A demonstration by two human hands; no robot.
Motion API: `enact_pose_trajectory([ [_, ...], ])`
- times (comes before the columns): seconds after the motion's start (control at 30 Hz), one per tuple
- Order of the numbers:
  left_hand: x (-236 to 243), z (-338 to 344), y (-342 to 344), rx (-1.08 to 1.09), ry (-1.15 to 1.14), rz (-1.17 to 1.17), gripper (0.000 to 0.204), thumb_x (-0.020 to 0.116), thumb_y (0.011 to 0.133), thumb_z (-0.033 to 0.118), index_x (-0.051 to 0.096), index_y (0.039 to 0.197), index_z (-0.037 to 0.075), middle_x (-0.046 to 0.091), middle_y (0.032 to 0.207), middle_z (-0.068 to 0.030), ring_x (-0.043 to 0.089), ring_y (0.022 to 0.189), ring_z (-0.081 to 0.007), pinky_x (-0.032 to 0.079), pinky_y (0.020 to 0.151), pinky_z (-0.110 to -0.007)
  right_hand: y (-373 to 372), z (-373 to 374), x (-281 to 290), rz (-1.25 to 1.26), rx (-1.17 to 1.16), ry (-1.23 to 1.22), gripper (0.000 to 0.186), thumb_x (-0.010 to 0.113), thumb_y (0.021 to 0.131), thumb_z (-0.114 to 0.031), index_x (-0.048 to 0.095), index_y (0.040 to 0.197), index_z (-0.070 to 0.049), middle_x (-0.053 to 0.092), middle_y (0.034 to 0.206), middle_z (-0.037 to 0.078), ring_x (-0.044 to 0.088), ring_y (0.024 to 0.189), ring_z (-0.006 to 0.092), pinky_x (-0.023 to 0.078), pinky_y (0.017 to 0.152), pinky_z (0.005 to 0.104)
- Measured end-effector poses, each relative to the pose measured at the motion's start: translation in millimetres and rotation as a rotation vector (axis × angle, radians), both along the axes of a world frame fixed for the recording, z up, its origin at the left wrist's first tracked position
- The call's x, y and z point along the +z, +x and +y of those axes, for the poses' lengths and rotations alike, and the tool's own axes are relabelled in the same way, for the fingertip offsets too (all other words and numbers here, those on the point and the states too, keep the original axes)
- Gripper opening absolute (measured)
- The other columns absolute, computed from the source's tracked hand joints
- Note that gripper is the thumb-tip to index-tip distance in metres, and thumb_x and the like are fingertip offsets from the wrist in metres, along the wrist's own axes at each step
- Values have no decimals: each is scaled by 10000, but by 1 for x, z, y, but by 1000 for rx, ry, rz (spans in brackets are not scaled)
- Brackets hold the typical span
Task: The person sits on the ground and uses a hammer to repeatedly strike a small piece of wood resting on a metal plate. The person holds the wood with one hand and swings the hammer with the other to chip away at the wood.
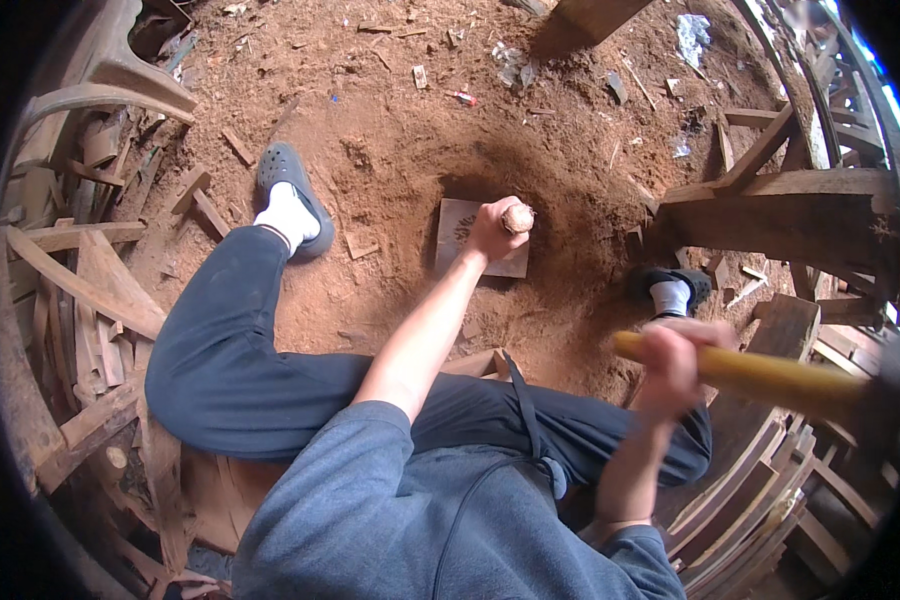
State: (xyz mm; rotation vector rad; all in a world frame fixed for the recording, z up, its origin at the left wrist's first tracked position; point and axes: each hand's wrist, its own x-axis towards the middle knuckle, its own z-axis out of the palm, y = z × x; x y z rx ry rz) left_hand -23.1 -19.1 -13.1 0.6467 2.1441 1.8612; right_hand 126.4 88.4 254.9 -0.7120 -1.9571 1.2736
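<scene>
My left hand (488,236) is wrapped round an upright tool with a round wooden handle (517,218), seen end-on; its top looks pale and frayed. The tool's lower end is hidden beneath my fist. Under it, a flat square block (452,222) lies on the ground, with dark marks partly covered by my hand. Off to the right, my right hand (667,368) grips a hammer by its yellow handle (770,378). The dark hammer head (885,390) points outward to the right, smeared by motion. Hammer and block are well apart.
Loose brown sawdust and soil (370,180) surround the block, which sits in a shallow hollow. Curved wooden offcuts (80,280) pile up at left. A heavy beam (780,225) and stacked slats (740,490) stand at right. My shoes (295,200) flank the work spot.
</scene>
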Motion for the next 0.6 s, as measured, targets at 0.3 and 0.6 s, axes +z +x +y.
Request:
enact_pose_trajectory([
  [0.3,-7,0,-6,-66,-43,17,227,696,625,121,600,822,60,634,765,-108,638,726,-300,521,657,-358,17,-4,-84,-661,-7,-215,87,520,657,19,577,720,4,505,607,-7,459,549,89,384,490,263],
  [0.6,-6,3,4,18,-15,28,206,690,635,127,581,787,41,633,735,-148,643,725,-328,516,620,-361,1,-5,9,131,-122,-247,145,538,693,39,455,761,-59,460,576,21,431,422,86,368,384,218],
])
